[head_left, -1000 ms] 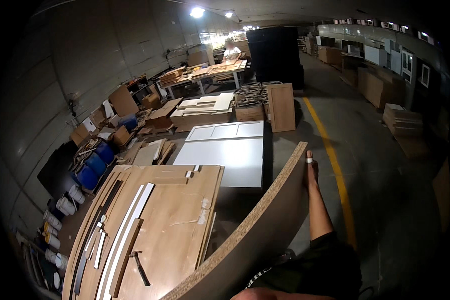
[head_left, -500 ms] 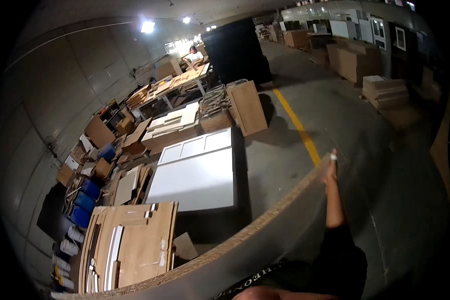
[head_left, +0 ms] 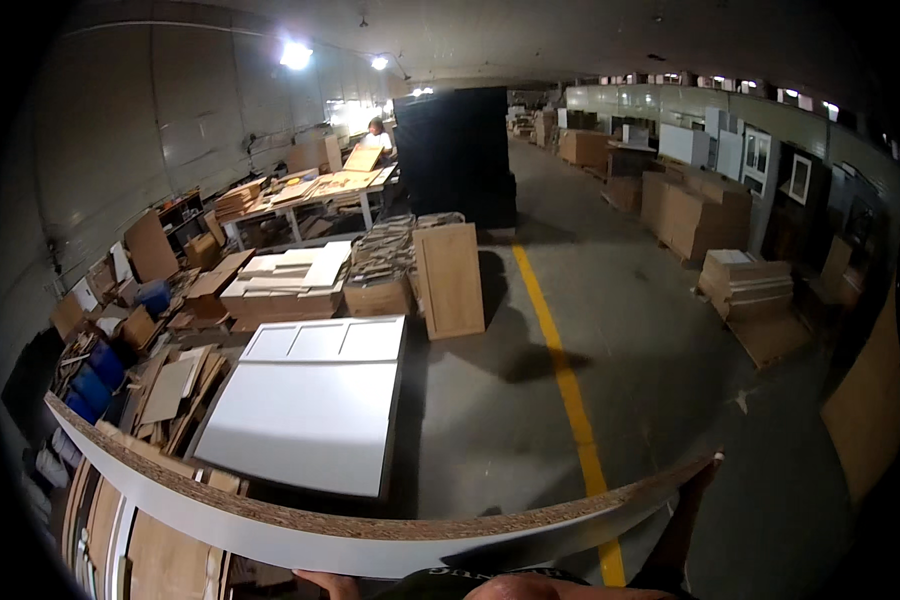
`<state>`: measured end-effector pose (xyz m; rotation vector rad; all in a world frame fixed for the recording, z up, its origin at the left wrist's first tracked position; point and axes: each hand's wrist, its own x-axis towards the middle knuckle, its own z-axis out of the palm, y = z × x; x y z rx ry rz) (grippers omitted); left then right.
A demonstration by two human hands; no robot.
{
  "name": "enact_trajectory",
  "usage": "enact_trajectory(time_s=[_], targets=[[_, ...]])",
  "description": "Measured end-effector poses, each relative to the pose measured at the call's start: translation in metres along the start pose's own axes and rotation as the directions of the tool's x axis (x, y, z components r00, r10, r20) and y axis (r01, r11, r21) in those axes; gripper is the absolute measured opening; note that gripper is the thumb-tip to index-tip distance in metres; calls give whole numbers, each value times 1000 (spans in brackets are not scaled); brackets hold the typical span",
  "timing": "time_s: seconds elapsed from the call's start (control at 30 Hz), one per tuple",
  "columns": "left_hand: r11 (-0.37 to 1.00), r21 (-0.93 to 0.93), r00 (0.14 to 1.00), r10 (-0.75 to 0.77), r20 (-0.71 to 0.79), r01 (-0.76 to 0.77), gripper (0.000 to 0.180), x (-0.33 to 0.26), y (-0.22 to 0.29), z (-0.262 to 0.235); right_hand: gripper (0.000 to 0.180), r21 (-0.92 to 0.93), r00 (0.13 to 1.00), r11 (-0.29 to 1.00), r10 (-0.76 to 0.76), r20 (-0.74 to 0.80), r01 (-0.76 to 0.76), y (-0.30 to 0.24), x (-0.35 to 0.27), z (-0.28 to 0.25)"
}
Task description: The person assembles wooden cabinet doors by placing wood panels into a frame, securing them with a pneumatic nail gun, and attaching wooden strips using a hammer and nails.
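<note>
A long white-faced chipboard panel (head_left: 410, 552) stretches across the lower part of the view, standing on edge with its raw brown edge uppermost. At its right end, my right hand (head_left: 707, 472) is closed around the panel's end, thumb at the top corner. My left hand (head_left: 328, 584) grips the panel from below, left of my body; its fingers are partly hidden. Beyond the panel's edge lies a stack topped with white door-like panels (head_left: 300, 410). Under the panel's left part, wood boards and strips (head_left: 160, 555) show.
A yellow line (head_left: 560, 370) runs along the grey floor. A wooden cabinet door (head_left: 450, 280) leans against stacked offcuts. A tall black-covered block (head_left: 455, 155) stands farther back, beside a workbench (head_left: 320, 190) with a person (head_left: 376, 138). Cardboard stacks (head_left: 695, 215) line the right.
The panel has swung from a steep slant to nearly level, its left end rising and its right end dropping. My left hand has come into view. My view has turned.
</note>
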<state>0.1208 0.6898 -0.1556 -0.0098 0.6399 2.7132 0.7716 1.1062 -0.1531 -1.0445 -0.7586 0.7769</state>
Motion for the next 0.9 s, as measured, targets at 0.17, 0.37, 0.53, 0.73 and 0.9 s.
enact_trajectory(time_s=[0.17,0.37,0.53,0.73,0.9], targets=[[991,-125,998,-35,59,43,85,98,-119,25,66,318,971,940,-179,157,122,-28,59,98],[969,-74,879,-245,-410,236,93,163,-236,116,72,353,960,936,107,-260,-9,-123,118,178],[897,73,799,-349,-490,436,95,232,-317,149,34,156,998,987,-47,37,41,-74,169,161],[930,-182,870,-211,445,319,79,400,-424,29,27,288,981,950,-72,-179,122,33,232,343],[826,-224,779,-347,522,518,77,507,-456,42,27,428,999,904,17,-50,6,124,339,520]])
